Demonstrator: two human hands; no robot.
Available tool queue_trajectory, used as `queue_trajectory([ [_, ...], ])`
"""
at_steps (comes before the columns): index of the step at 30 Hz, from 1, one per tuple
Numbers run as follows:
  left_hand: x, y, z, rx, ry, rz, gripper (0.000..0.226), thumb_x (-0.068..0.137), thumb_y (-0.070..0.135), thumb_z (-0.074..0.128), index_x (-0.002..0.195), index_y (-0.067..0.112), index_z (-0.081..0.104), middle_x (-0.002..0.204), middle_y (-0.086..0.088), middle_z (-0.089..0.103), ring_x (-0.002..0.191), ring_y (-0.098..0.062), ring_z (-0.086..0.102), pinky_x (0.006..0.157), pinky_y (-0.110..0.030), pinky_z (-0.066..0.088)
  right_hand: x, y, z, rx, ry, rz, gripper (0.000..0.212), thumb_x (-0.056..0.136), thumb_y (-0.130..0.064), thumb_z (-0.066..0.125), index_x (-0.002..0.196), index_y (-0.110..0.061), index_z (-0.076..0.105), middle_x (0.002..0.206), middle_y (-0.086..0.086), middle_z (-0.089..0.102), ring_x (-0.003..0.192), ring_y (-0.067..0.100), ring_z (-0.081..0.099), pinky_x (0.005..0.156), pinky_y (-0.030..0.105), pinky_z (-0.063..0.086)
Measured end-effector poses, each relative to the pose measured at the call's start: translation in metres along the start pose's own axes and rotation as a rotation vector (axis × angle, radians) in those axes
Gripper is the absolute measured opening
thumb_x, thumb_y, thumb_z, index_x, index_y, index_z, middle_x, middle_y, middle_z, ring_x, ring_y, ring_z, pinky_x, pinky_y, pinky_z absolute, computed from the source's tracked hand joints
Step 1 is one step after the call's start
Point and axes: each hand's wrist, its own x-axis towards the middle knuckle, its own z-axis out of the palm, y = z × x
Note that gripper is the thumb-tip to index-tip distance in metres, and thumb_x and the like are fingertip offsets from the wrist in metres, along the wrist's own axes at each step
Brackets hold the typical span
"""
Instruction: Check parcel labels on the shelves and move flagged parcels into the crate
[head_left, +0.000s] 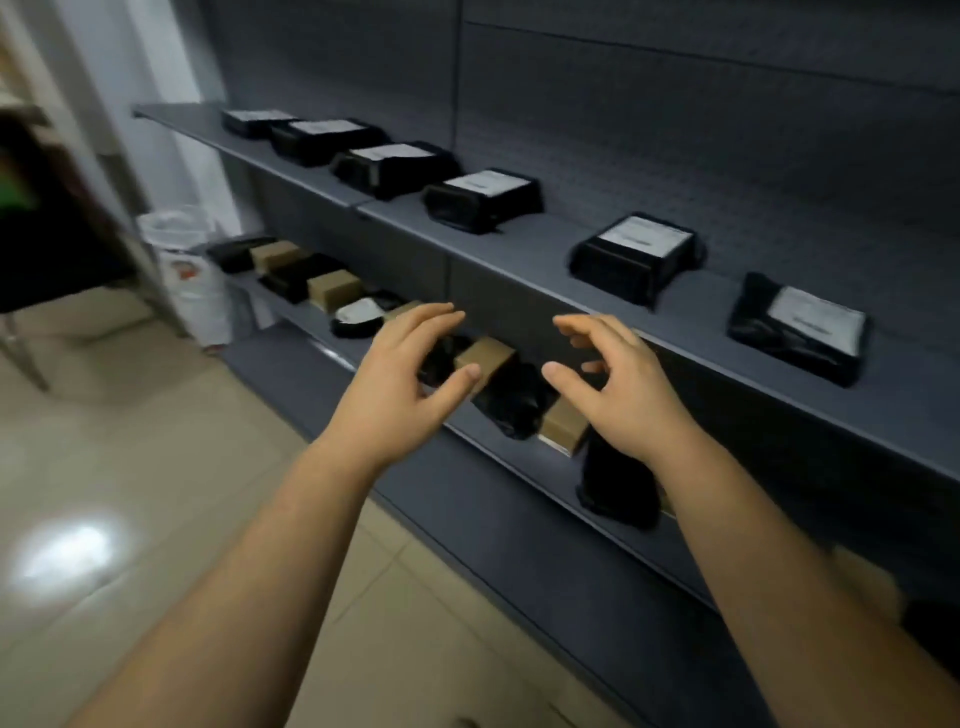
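While your left hand (402, 382) and right hand (610, 387) hover loose-fingered — holding nothing — brown box (485, 358) sits between them on lower shelf (524, 470).

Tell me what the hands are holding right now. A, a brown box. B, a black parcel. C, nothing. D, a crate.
C: the left hand and right hand are both spread open in the air, with the fingers curled round nothing.
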Motion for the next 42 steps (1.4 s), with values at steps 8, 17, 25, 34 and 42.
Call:
queue_trajectory([
  [8,0.021,-0.100,-0.096,0.247,0.197,-0.212,0.050,0.090,0.046,0.060,0.134,0.022,0.055,0.140,0.007,0.049,0.133,-0.009,0.040,0.112,-0.031,0.033,0.151,-0.043,0.128,0.176,-0.215,-0.262,0.045,0.090,-0.038,0.064,0.132,-0.028,0.054,0.127,-0.018,0.047,0.116,0.001,0.049,0.100,0.030,0.047],
  [17,-0.006,-0.201,-0.189,0.391,0.369,-0.492,0.051,0.090,0.044,0.063,0.136,0.024,0.053,0.142,0.008,0.048,0.134,-0.008,0.039,0.111,-0.027,0.032,0.250,-0.136,0.283,0.251,-0.439,-0.507,0.046,0.091,-0.034,0.066,0.134,-0.023,0.054,0.125,-0.014,0.048,0.111,-0.003,0.047,0.094,0.021,0.041],
  [25,0.003,-0.323,-0.279,0.403,0.398,-0.510,0.051,0.090,0.041,0.064,0.137,0.021,0.054,0.142,0.007,0.048,0.132,-0.007,0.038,0.109,-0.020,0.026,0.324,-0.206,0.398,0.258,-0.498,-0.529,0.046,0.088,-0.037,0.066,0.133,-0.029,0.055,0.124,-0.018,0.046,0.112,-0.001,0.049,0.097,0.023,0.044],
  [34,0.070,-0.452,-0.340,0.359,0.370,-0.428,0.052,0.089,0.045,0.060,0.134,0.019,0.056,0.140,0.006,0.050,0.131,-0.004,0.039,0.107,-0.009,0.023,0.437,-0.234,0.471,0.224,-0.383,-0.423,0.044,0.089,-0.031,0.069,0.131,-0.022,0.058,0.123,-0.011,0.052,0.110,0.001,0.050,0.093,0.013,0.041],
  [42,0.134,-0.567,-0.377,0.370,0.360,-0.433,0.048,0.090,0.036,0.066,0.134,0.020,0.056,0.140,0.006,0.050,0.124,0.005,0.034,0.103,-0.034,0.043,0.544,-0.246,0.566,0.255,-0.379,-0.446,0.048,0.087,-0.040,0.067,0.131,-0.027,0.056,0.128,-0.012,0.051,0.114,0.003,0.051,0.099,0.033,0.048],
])
